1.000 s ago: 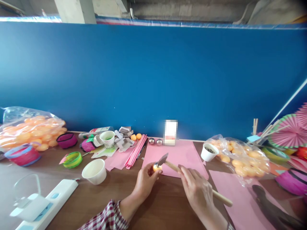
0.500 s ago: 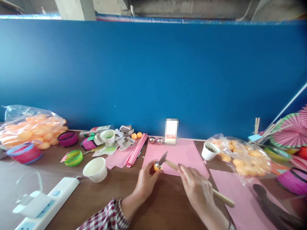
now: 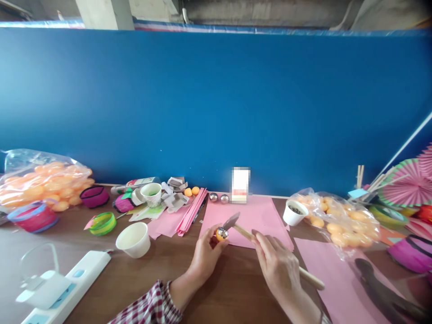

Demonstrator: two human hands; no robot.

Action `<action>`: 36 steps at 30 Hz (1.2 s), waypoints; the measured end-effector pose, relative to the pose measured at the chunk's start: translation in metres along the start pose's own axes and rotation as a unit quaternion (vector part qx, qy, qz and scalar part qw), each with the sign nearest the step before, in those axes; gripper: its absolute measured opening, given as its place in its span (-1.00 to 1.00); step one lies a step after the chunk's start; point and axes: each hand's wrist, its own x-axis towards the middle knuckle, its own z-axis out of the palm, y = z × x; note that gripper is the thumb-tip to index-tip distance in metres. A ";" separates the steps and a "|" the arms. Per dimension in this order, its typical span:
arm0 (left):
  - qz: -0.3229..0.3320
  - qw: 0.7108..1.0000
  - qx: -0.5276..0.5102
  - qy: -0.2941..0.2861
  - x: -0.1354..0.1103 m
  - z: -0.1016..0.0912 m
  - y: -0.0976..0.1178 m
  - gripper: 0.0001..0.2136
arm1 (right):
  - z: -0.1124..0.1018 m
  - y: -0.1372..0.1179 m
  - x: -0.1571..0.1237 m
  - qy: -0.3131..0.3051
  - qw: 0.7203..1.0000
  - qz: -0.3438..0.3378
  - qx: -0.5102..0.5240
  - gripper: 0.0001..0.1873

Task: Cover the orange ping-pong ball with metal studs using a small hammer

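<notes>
My left hand [image 3: 205,255] pinches a small orange ball [image 3: 221,234] with a shiny metal piece on it, at the near edge of a pink paper sheet [image 3: 251,217]. My right hand [image 3: 277,267] grips the wooden handle of a small hammer [image 3: 236,226]. The hammer's metal head sits just above the ball. Two loose silver balls [image 3: 218,198] lie at the far edge of the pink sheet.
White paper cups [image 3: 133,240] [image 3: 294,213], a clear bag of orange balls [image 3: 339,223], another bag [image 3: 42,182] at the left, a white power strip [image 3: 56,288], folded pink paper [image 3: 191,213], paper lanterns [image 3: 32,217] and paper fans [image 3: 407,184] lie on the brown table. A blue partition stands behind.
The hammer head dipped onto the ball and has lifted slightly again. Both hands stay in nearly the same place.
</notes>
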 end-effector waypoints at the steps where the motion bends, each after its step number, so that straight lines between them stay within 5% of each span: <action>1: -0.001 1.000 0.001 -0.002 0.000 0.000 -0.001 -0.58 | 0.001 0.000 0.000 -0.008 1.000 -0.005 -0.001 -0.74; 9: 0.022 1.000 0.001 -0.019 0.002 0.000 -0.008 -0.57 | -0.001 -0.001 0.001 0.003 0.999 0.039 0.002 -0.70; 16: 0.018 1.000 -0.013 -0.016 0.003 0.001 -0.008 -0.58 | 0.002 -0.005 0.000 -0.018 1.000 -0.003 0.004 -0.71; 36: 0.031 0.999 0.012 -0.002 0.000 0.003 -0.005 -0.68 | 0.003 -0.001 0.000 0.004 0.999 0.025 0.027 -0.70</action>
